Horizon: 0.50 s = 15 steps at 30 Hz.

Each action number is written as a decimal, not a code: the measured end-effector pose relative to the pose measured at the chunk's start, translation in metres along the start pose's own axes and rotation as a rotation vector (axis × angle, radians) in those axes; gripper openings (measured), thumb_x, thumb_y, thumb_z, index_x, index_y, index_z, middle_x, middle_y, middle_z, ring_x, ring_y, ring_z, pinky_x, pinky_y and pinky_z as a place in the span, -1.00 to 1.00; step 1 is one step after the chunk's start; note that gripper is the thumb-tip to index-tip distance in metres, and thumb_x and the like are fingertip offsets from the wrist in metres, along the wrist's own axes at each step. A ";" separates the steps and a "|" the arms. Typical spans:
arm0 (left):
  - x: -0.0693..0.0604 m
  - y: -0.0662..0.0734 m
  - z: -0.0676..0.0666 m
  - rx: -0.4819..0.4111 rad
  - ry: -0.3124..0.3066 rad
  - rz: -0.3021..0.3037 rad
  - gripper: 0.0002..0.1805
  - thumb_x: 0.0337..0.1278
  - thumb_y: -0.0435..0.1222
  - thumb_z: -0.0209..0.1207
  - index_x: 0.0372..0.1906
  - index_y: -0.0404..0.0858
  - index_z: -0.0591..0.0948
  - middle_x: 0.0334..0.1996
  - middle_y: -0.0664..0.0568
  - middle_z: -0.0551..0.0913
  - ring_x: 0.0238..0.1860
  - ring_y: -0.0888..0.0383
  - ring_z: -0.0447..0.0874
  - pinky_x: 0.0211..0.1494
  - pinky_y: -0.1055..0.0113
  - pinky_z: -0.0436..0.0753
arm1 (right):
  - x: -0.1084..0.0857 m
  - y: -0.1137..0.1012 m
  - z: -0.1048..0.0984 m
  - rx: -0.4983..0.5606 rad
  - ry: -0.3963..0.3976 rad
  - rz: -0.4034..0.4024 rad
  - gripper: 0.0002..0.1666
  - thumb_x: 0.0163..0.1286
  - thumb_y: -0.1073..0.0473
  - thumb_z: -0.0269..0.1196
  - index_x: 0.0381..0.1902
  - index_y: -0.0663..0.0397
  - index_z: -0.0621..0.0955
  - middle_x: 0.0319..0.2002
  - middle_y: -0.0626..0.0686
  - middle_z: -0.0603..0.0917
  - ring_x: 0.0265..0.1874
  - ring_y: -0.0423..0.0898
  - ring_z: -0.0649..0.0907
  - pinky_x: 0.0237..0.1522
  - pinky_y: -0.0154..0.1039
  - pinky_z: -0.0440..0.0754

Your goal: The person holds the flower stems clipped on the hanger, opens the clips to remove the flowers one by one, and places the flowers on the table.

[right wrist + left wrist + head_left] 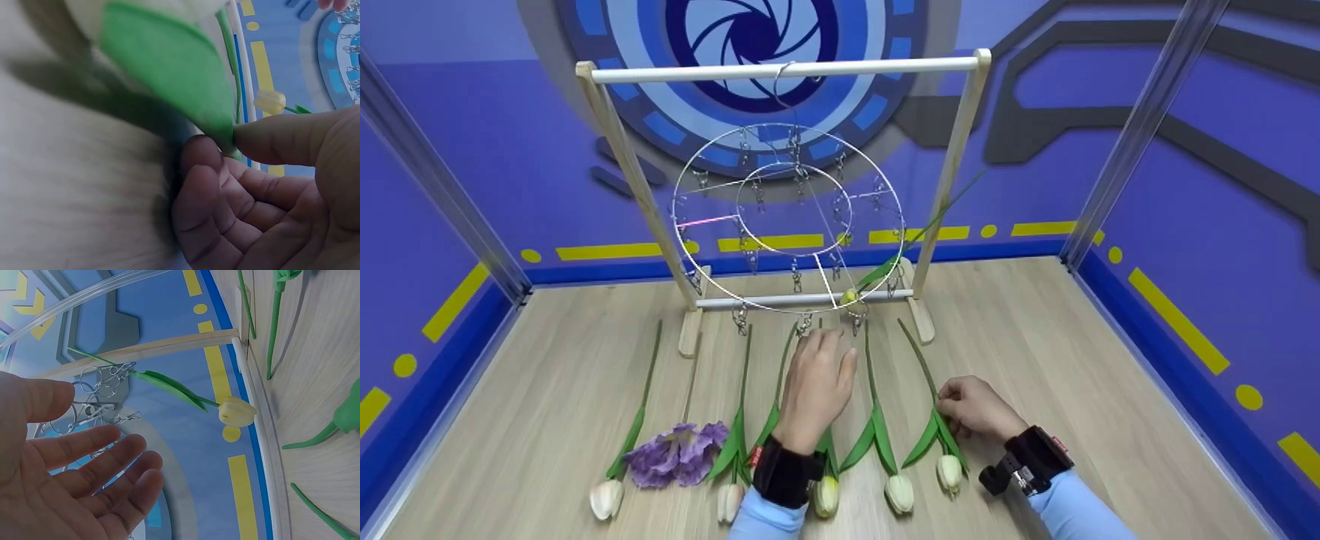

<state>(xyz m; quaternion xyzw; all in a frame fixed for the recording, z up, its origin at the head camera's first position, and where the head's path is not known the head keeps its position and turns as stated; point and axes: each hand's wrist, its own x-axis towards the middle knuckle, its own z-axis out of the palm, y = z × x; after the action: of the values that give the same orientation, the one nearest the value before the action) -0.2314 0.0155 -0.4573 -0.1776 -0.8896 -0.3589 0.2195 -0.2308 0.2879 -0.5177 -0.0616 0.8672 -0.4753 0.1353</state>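
Note:
My right hand (979,406) pinches the rightmost tulip (949,472) where leaf and stem meet. That tulip lies on the table, its pale bloom toward me; its green leaf (169,67) shows large in the right wrist view. My left hand (816,386) is raised below the round clip hanger (707,221), its fingers loosely bent in the left wrist view and holding nothing. From the hanger's right side hangs another tulip (236,412), pale yellow, bloom down, its stem slanting up. Metal clips (796,277) dangle from both rings.
A wooden rack (960,157) carries the hanger by a hook on its top bar. In a row lie several tulips, among them a whitish one (606,500) and a greenish one (899,493), plus a purple ruffled flower (679,454). Blue panels (1207,247) enclose the table.

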 end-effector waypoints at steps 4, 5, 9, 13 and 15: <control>0.000 0.000 0.000 -0.002 -0.002 -0.003 -0.62 0.45 -0.26 0.20 0.19 -0.44 0.60 0.10 -0.27 0.64 0.16 -0.18 0.62 0.25 -0.03 0.58 | 0.000 -0.001 0.002 -0.037 0.036 0.028 -0.93 0.41 0.37 0.22 -0.27 0.31 0.62 -0.48 0.06 0.63 -0.63 -0.15 0.59 -0.61 -0.30 0.56; 0.000 0.000 0.000 -0.003 -0.002 -0.002 -0.62 0.45 -0.26 0.20 0.18 -0.44 0.60 0.10 -0.27 0.64 0.15 -0.18 0.62 0.25 -0.03 0.59 | -0.001 -0.001 0.002 -0.046 0.043 0.033 -0.94 0.40 0.37 0.23 -0.28 0.30 0.62 -0.48 0.06 0.63 -0.63 -0.15 0.59 -0.61 -0.30 0.56; 0.000 -0.001 0.001 -0.001 0.014 0.014 -0.63 0.43 -0.28 0.21 0.17 -0.45 0.60 0.07 -0.27 0.65 0.12 -0.19 0.63 0.23 -0.03 0.60 | -0.001 -0.001 0.002 -0.069 0.053 0.036 -0.94 0.39 0.35 0.24 -0.29 0.27 0.62 -0.49 0.06 0.63 -0.63 -0.15 0.59 -0.61 -0.30 0.56; 0.000 -0.002 0.002 0.014 0.041 0.043 -0.65 0.41 -0.30 0.23 0.13 -0.46 0.62 0.04 -0.27 0.67 0.10 -0.19 0.64 0.20 -0.03 0.60 | -0.001 -0.001 0.001 -0.087 0.054 0.028 -0.94 0.39 0.35 0.24 -0.31 0.25 0.61 -0.49 0.05 0.64 -0.64 -0.16 0.59 -0.61 -0.29 0.57; 0.000 -0.002 0.002 0.021 0.048 0.052 -0.66 0.41 -0.32 0.23 0.12 -0.47 0.63 0.02 -0.27 0.67 0.09 -0.20 0.64 0.20 -0.03 0.59 | -0.001 -0.001 0.001 -0.094 0.054 0.025 -0.94 0.39 0.34 0.25 -0.31 0.25 0.61 -0.50 0.04 0.64 -0.65 -0.16 0.59 -0.62 -0.29 0.58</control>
<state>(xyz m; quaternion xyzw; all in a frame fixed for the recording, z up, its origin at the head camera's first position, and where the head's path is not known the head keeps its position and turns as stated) -0.2332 0.0159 -0.4595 -0.1898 -0.8828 -0.3480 0.2519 -0.2297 0.2868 -0.5171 -0.0443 0.8927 -0.4336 0.1147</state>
